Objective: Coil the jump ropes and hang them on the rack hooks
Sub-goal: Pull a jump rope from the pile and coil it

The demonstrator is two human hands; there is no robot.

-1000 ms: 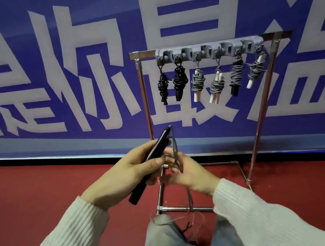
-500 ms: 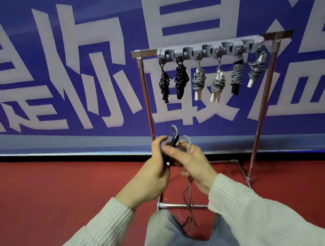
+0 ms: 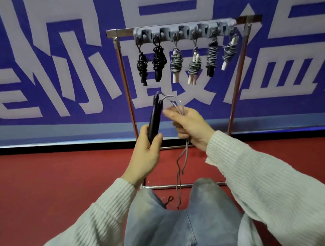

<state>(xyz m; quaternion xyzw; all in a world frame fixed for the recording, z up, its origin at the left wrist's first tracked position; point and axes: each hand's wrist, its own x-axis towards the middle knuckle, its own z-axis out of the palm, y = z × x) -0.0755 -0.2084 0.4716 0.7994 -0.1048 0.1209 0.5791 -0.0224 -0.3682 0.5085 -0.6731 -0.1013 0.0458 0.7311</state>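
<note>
So the left hand (image 3: 147, 150) is wrapped around both black handles (image 3: 154, 117) of a jump rope, holding them side by side and pointing up and a bit to the right, thumb pressed against the lower part. The right hand (image 3: 190, 128) sits just beside it with fingers curled around the grey cord (image 3: 175, 101), which arcs over from the handle tips in a loop, runs through the fist, and dangles down between the knees (image 3: 179, 220) to the red floor (image 3: 54, 182).

Behind the hands stands a metal rack (image 3: 126, 86), right by the far edge of the floor where it meets the blue banner wall (image 3: 51, 54). Its grey hook strip (image 3: 184, 31) along the top bar carries six coiled ropes (image 3: 175, 64): two all black toward the left, then four grey-wrapped ones, three with white handles and one with black.
</note>
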